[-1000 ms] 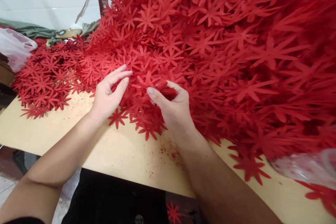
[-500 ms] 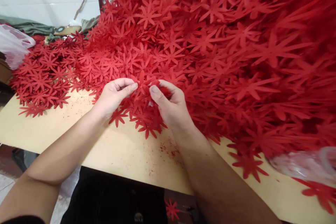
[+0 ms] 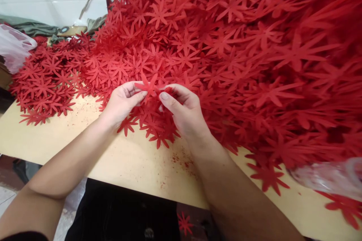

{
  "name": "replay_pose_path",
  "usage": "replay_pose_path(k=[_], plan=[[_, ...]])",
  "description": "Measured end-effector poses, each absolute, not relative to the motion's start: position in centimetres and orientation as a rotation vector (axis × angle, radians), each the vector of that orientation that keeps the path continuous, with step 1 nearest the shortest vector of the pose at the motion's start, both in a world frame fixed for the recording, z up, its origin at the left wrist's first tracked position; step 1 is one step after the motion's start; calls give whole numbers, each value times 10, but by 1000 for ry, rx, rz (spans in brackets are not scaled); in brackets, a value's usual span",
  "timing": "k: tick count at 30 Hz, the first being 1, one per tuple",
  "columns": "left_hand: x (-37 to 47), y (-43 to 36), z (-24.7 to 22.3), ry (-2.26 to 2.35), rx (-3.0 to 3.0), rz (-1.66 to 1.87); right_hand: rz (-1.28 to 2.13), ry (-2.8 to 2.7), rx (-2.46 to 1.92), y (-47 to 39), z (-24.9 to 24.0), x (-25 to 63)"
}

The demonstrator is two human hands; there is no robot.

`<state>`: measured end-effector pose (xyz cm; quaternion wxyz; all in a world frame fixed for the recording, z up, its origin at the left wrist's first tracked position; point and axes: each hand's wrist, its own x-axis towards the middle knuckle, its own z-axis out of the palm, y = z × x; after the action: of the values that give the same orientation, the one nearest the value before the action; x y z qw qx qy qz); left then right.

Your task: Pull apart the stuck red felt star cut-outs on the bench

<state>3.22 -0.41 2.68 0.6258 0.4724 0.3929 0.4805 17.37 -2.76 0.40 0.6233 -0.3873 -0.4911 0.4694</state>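
My left hand (image 3: pixel 126 98) pinches a red flower-shaped cutout (image 3: pixel 149 87) with long narrow petals between thumb and fingers. Close beside it on the right, my right hand (image 3: pixel 182 107) is closed, thumb against fingers, with bits of red cutout showing in its grip. The cutout's right side lies near my right fingertips; whether they touch it I cannot tell. Behind and below both hands rises a large heap of the same red cutouts (image 3: pixel 183 52).
A smaller pile of red cutouts (image 3: pixel 45 83) lies at the left beside a white plastic bag (image 3: pixel 15 47). Clear plastic (image 3: pixel 325 177) rests on the right of the pale tabletop (image 3: pixel 127 162). Red crumbs dot the table. One cutout (image 3: pixel 185 223) is below the edge.
The red cutout at my left fingertips now stands out more clearly, its petals spread above the fingers. My hands have shifted only slightly.
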Motion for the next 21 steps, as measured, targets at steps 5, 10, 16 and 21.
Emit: replay_pose_path(k=[5, 10, 16, 21], plan=[[30, -4, 27, 957, 1146, 1069, 1011, -1104, -922, -29, 7, 175], [33, -6, 20, 961, 1201, 1041, 1047, -1023, -941, -30, 11, 171], [32, -4, 12, 958, 1309, 1054, 1012, -960, -984, -29, 13, 170], [23, 14, 10, 1082, 1403, 1264, 948, -896, -1009, -18, 6, 183]])
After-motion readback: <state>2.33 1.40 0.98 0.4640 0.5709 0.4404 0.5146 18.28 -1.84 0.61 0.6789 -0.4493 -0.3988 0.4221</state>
